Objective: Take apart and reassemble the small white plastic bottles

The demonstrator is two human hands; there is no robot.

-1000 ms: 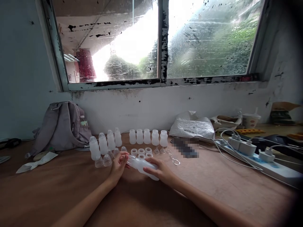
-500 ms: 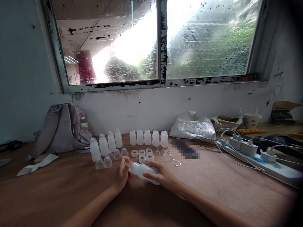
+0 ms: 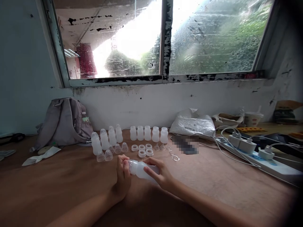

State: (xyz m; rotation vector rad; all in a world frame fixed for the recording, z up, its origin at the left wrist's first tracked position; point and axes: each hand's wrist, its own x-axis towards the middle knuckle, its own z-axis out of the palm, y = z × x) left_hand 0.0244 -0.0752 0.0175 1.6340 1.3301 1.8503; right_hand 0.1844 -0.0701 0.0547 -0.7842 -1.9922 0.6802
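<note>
A frosted baby bottle (image 3: pixel 142 170) lies tilted between my hands above the table, its clear cap (image 3: pixel 131 166) toward the left. My right hand (image 3: pixel 159 173) is wrapped around the bottle's body. My left hand (image 3: pixel 124 171) is closed on the capped end, which its fingers partly cover. Beyond them, several white collar rings (image 3: pixel 142 153) lie on the table, with clear nipples (image 3: pixel 162 147) to their right. Several clear caps (image 3: pixel 108 154) stand at the left. A row of open bottles (image 3: pixel 147 133) stands behind the rings, and capped bottles (image 3: pixel 96 143) stand at the back left.
A grey backpack (image 3: pixel 62 123) leans on the wall at the left, near a white tissue (image 3: pixel 41 156). A silvery plastic bag (image 3: pixel 193 124) and a blurred dark item (image 3: pixel 186 145) lie at the back right. A power strip (image 3: pixel 272 162) with chargers and cables runs along the right.
My left hand has turned more upright around the capped end, and the bottle lies a little more level. My right hand keeps its hold. The camera view has shifted slightly.
</note>
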